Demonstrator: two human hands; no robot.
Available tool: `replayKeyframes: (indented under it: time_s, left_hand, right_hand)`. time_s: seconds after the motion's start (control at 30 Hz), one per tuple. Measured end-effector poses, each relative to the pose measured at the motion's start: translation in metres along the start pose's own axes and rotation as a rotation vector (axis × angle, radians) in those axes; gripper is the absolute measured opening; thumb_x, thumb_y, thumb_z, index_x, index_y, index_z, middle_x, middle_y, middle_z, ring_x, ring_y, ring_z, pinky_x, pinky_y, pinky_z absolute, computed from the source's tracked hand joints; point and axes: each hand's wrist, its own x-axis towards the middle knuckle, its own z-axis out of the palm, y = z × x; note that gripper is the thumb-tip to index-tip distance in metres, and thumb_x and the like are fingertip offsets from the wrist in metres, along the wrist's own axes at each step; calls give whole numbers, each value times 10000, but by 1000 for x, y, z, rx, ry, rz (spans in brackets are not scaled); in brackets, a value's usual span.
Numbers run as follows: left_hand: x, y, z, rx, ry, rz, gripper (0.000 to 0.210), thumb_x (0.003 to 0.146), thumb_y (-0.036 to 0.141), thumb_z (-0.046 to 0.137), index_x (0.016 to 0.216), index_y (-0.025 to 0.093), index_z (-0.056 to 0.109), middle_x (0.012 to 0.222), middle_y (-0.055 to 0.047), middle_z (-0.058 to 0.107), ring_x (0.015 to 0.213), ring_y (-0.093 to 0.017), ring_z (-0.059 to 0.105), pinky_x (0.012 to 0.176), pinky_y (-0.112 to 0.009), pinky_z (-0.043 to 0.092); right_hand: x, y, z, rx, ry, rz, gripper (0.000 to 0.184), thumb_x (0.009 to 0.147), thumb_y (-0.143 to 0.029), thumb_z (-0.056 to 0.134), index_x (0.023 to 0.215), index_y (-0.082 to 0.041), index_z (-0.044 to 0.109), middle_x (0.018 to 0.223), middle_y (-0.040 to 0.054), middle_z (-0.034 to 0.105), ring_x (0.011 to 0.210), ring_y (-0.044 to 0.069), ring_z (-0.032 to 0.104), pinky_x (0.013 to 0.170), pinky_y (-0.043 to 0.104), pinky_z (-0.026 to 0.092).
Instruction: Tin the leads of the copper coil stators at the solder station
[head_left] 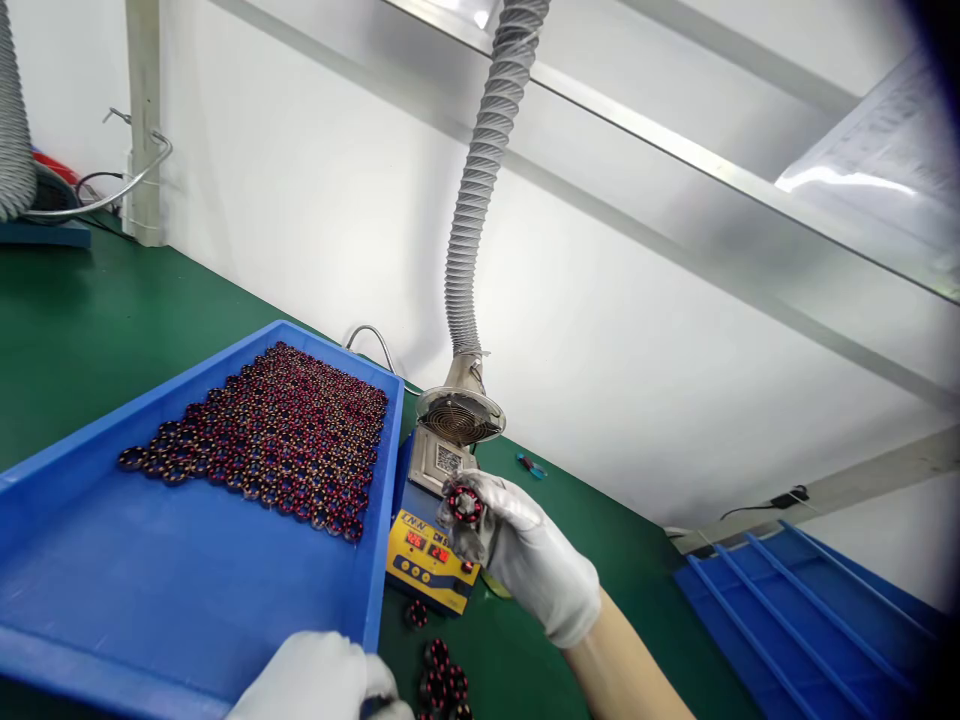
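My right hand [525, 550], in a white glove with dirty grey fingertips, pinches a small black-and-red ring [466, 504], which looks like a motor stator. It holds the ring in front of a blue-and-yellow soldering-type station [431, 565] with lit red digits. My left hand [319, 680], also gloved, is curled at the bottom edge, over the near corner of a blue tray [187, 590]. Something dark shows between its fingers, too hidden to name. Many similar rings [277, 430] lie packed in the tray. Several more loose rings [442, 680] are on the bench between my hands.
A grey ribbed hose [480, 200] ends in a round hood [461, 415] above the station's metal top [439, 458]. A small blue-and-dark tool [531, 466] lies on the green bench [637, 600]. Blue ribbed trays [810, 620] stand at the right.
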Motion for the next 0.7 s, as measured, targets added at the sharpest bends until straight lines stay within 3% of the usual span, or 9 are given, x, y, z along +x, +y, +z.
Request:
replayKeyframes:
  time_s: [0.1, 0.2, 0.33, 0.4, 0.5, 0.6, 0.7]
  left_hand:
    - [1, 1, -3, 15, -3, 18, 302, 833, 383, 434, 774, 273, 708, 747, -69, 725, 707, -274, 672, 554, -289, 411]
    - [2, 0, -5, 17, -11, 36, 299, 833, 412, 447, 820, 278, 715, 776, -83, 727, 727, -291, 679, 556, -295, 428]
    - [2, -1, -7, 16, -13, 43, 296, 832, 414, 463, 855, 262, 716, 793, -105, 723, 738, -303, 680, 566, -300, 449]
    - [3, -1, -7, 14, -16, 44, 290, 829, 415, 470, 875, 265, 714, 799, -108, 722, 737, -308, 681, 569, -305, 462]
    - [4, -1, -5, 8, -27, 39, 276, 818, 413, 490, 884, 264, 713, 801, -113, 721, 736, -327, 679, 584, -332, 488]
    - [4, -1, -3, 4, -20, 36, 276, 820, 408, 495, 894, 254, 711, 821, -121, 719, 766, -346, 673, 634, -381, 509]
    - [4, -3, -1, -6, -17, 46, 289, 820, 427, 499, 913, 250, 707, 842, -123, 718, 793, -357, 667, 662, -412, 514]
  right_hand:
    - [1, 1, 12, -18, 22, 6, 287, 605, -393, 743, 674, -156, 596, 596, -13, 583, 426, 64, 485, 423, 187, 375]
    - [3, 3, 25, -226, 143, -120, 291, 525, -316, 787, 710, -169, 617, 625, -4, 612, 508, 95, 535, 486, 213, 436]
    - [-1, 10, 42, -496, 175, -410, 220, 531, -172, 719, 701, -207, 585, 638, 1, 640, 552, 142, 597, 540, 270, 507]
    - [-8, 13, 47, -685, 184, -655, 221, 592, -133, 657, 768, -238, 573, 719, 4, 650, 616, 155, 629, 572, 283, 529]
    - [-19, 15, 51, -1137, 270, -1007, 310, 656, -99, 631, 900, -273, 551, 876, 29, 641, 772, 180, 642, 662, 312, 540]
    - [-26, 20, 50, -1463, 291, -1188, 360, 718, -92, 601, 1023, -272, 533, 961, 67, 611, 801, 192, 626, 679, 336, 533]
    - [-28, 29, 50, -1557, 284, -1298, 518, 722, -52, 594, 1174, -280, 488, 1039, 86, 568, 868, 212, 599, 725, 368, 514]
